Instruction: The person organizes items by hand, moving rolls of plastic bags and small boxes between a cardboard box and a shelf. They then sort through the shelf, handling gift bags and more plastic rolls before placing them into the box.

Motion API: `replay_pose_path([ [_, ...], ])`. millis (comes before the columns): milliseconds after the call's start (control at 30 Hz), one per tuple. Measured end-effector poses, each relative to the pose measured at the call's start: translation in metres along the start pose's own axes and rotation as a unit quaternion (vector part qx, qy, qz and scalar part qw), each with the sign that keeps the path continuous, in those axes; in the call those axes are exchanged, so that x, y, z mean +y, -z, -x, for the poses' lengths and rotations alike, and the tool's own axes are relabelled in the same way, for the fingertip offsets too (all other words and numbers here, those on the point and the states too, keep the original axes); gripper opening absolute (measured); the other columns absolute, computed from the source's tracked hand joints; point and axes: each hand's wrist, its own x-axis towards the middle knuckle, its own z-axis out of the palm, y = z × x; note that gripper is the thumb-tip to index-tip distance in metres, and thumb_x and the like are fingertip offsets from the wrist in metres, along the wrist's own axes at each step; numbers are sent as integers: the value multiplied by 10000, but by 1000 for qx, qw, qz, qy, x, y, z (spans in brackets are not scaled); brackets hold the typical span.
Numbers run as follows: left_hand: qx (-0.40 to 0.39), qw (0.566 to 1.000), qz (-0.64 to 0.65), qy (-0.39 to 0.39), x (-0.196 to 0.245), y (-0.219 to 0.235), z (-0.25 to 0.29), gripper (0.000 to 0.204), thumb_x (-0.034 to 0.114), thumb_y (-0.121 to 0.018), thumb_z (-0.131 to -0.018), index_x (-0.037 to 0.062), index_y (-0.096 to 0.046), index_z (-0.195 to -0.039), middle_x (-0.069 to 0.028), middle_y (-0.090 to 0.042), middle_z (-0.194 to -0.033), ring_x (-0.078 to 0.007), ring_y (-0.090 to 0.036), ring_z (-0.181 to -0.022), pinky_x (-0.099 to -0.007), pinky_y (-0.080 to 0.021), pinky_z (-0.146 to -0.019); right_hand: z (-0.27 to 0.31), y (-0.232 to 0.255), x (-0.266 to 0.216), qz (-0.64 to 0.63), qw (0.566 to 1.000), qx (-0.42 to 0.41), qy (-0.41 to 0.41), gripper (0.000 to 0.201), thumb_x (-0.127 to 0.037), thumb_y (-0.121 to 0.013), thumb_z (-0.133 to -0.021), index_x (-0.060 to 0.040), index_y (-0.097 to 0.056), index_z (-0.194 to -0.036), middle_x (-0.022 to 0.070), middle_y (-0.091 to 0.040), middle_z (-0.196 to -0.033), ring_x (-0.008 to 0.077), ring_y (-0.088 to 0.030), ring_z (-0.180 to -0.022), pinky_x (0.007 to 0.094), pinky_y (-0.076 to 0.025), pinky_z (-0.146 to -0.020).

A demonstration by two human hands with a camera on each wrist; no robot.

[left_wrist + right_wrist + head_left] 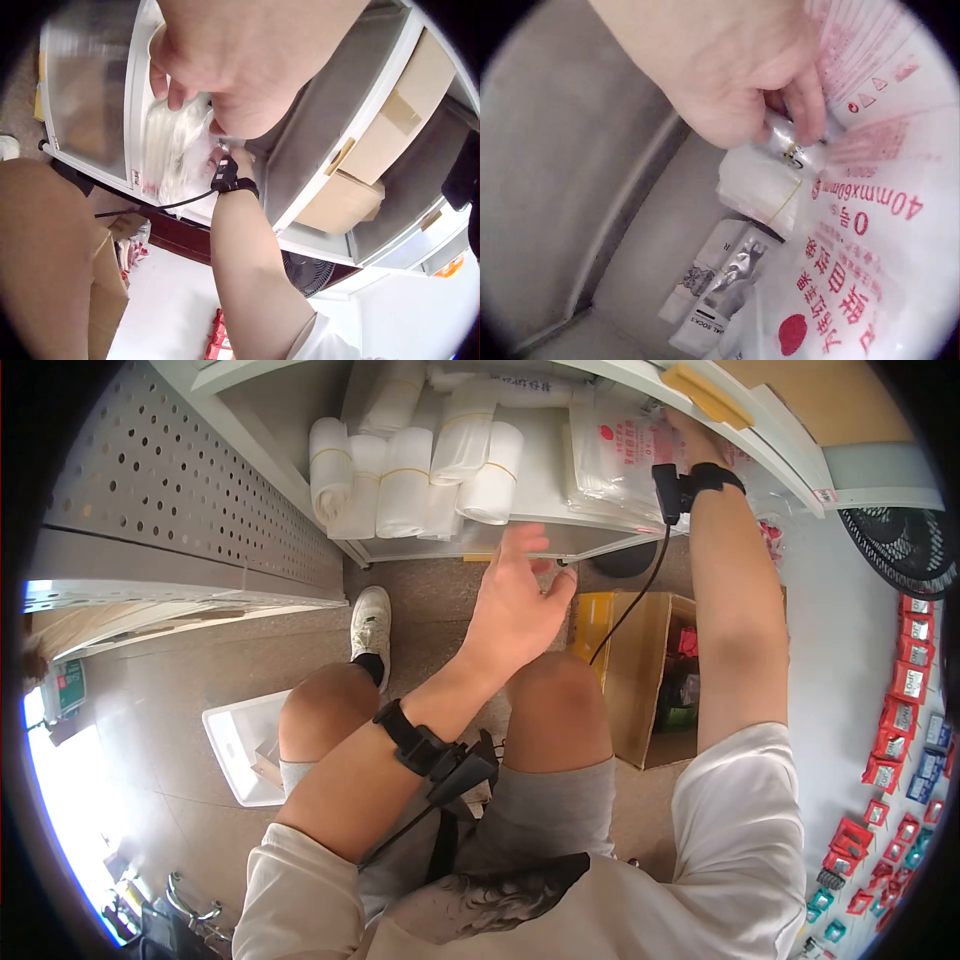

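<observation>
Seated person before a low white shelf (pixel 470 542), seen from the head and from both wrists. The right hand (pixel 735 82) reaches deep into the shelf compartment, its fingers curled and pinching a small rolled bundle of clear plastic bags (pixel 791 146) bound with a thin yellow band; the bundle lies at the back of the shelf, touching a flat stack of clear bags printed in red (pixel 855 255). Just below it on the shelf floor lies a packet of socks (pixel 712 289) with a grey and white label. In the head view the right forearm rises to the shelf and the hand itself is hidden behind the stack of printed bags (pixel 625 455). The left hand (pixel 515 600) hovers in front of the shelf edge, fingers relaxed and slightly spread, holding nothing; the left wrist view shows its fingers (pixel 169 86) loosely bent near the clear shelf front. White rolls of bags (pixel 410 475), each with a yellow band, stand side by side on the left part of the shelf. An open cardboard box (pixel 640 670) sits on the floor beside the right knee, and a white tray (pixel 240 745) lies on the floor to the left.
</observation>
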Motion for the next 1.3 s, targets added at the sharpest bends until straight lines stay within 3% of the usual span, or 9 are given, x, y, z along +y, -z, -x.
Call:
replay_pose_path([
  [200, 22, 996, -89, -12, -34, 6, -10, 566, 181, -681, -880, -13, -389, -1323, -152, -601, -1189, -226, -640, -992, -313, -523, -802, 38, 26, -99, 105, 960, 178, 191, 396, -460, -574, -874, -108, -727, -973, 136, -717, -927, 384, -663, -923, 496, -507, -808],
  [233, 99, 989, -4, 105, -58, 3, -18, 597, 235, -669, -893, 6, -351, -1343, -135, -584, -1192, -222, -623, -1006, -317, -512, -813, 59, 47, -137, 129, 981, 46, 137, 444, -476, -551, -889, -98, -694, -1073, 158, -693, -1043, 389, -638, -1001, 490, -510, -818],
  [300, 191, 907, 172, 333, -41, 16, -18, 669, 424, -605, -930, 56, -264, -1372, -85, -511, -1231, -199, -552, -1079, -344, -467, -842, 111, 50, -175, 106, 976, -11, 188, 430, -413, -596, -873, -105, -646, -1169, 156, -652, -1165, 390, -606, -1072, 483, -506, -855],
  [367, 213, 892, 201, 343, -34, 25, -20, 670, 471, -582, -934, 63, -273, -1368, -81, -483, -1264, -191, -526, -1114, -363, -454, -850, 150, 45, -198, -90, 919, -124, 364, 461, -276, -664, -824, -148, -598, -1261, 117, -600, -1260, 349, -571, -1141, 452, -474, -953],
  [433, 250, 870, 244, 348, -41, 31, -29, 614, 508, -580, -937, 71, -373, -1316, -60, -504, -1230, -163, -527, -1106, -367, -429, -842, 180, 50, -218, -72, 859, -180, 475, 614, -220, -726, -771, -194, -525, -1351, 63, -479, -1425, 295, -481, -1276, 444, -426, -1031],
  [567, 205, 875, 319, 300, -59, 43, -48, 383, 386, -628, -946, 70, -552, -1149, -30, -574, -1083, -133, -573, -1038, -339, -405, -829, 189, 36, -215, -15, 850, -198, 487, 721, -175, -792, -714, -205, -498, -1372, 16, -358, -1531, 278, -332, -1406, 451, -360, -1105],
  [767, 245, 882, 336, 220, -83, 30, -50, 283, 226, -657, -919, -1, -575, -1065, -66, -631, -995, -131, -599, -890, -283, -458, -726, 182, 16, -202, 34, 850, -161, 500, 719, -65, -738, -715, -210, -495, -1376, 7, -362, -1528, 277, -334, -1406, 439, -359, -1111],
  [933, 237, 899, 337, 148, -55, 9, -20, 207, 122, -607, -888, -45, -608, -1011, -92, -649, -957, -145, -606, -866, -258, -491, -752, 174, 19, -193, 46, 855, -164, 490, 615, -23, -634, -768, -226, -527, -1338, 12, -369, -1524, 268, -341, -1407, 422, -364, -1106],
  [1300, 143, 857, 454, 196, -15, 16, 28, 309, -17, -484, -877, -73, -510, -1180, -171, -603, -1192, -223, -604, -1135, -341, -492, -991, 180, 17, -198, -38, 880, -164, 445, 480, -4, -586, -800, -181, -590, -1246, 74, -415, -1478, 279, -373, -1381, 424, -371, -1086],
])
